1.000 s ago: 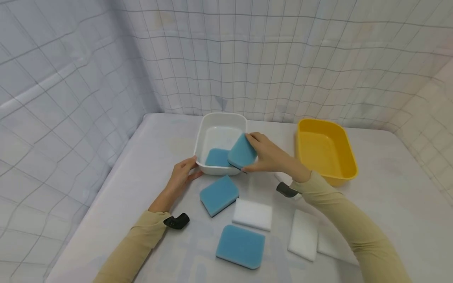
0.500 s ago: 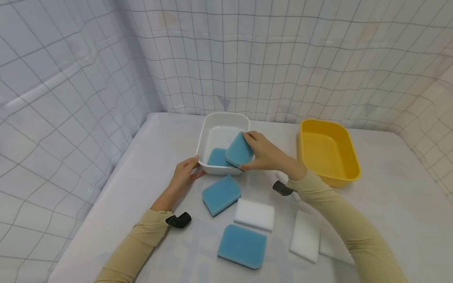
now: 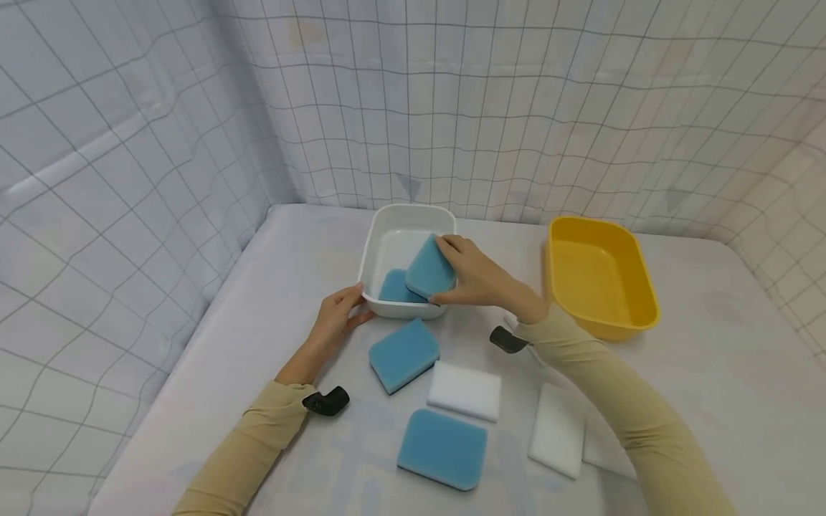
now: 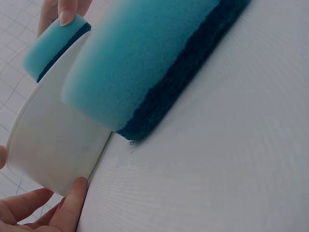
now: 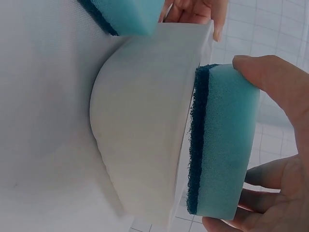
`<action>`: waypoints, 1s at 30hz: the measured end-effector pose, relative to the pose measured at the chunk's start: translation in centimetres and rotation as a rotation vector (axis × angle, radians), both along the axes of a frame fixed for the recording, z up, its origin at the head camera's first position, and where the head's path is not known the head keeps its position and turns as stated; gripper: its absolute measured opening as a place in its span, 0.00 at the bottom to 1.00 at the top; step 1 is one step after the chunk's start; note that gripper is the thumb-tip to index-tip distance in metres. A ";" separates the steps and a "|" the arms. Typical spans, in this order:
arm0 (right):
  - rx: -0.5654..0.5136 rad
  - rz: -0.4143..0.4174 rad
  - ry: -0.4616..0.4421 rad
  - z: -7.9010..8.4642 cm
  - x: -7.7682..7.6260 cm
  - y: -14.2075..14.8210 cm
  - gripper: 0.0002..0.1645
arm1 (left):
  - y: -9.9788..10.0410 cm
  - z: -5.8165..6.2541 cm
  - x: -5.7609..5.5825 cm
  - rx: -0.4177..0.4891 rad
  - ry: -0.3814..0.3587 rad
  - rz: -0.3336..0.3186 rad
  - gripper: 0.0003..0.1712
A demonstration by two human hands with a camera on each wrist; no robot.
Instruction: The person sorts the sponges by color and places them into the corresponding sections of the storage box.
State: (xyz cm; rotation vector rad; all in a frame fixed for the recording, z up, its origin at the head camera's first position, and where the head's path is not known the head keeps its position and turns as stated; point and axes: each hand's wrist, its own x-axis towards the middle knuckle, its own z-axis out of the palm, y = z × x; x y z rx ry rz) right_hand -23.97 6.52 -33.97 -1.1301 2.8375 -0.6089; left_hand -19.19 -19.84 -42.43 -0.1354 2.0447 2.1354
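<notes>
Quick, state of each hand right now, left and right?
Left hand: holding the white tub at its near-left corner.
Right hand: closed on a blue sponge, held above the tub's near-right edge.

Soft, diffuse light falls on the desk [image 3: 716, 330]. The grid-patterned sheeting [image 3: 387, 93] looks bluish at left, warmer at right, its lines bowed towards the edges. Both wrist views are dimmer and greyer; in the right one, the white tub [image 5: 140, 116] throws a faint shadow.
</notes>
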 end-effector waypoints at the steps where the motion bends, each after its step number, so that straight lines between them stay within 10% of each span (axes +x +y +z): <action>1: -0.002 0.005 -0.002 0.0 -0.1 -0.1 0.61 | 0.0 0.0 0.0 0.002 -0.002 0.001 0.32; 30: 0.098 0.129 -0.193 -0.9 -2.2 -0.9 0.49 | 0.1 0.0 0.0 0.001 -0.013 0.019 0.31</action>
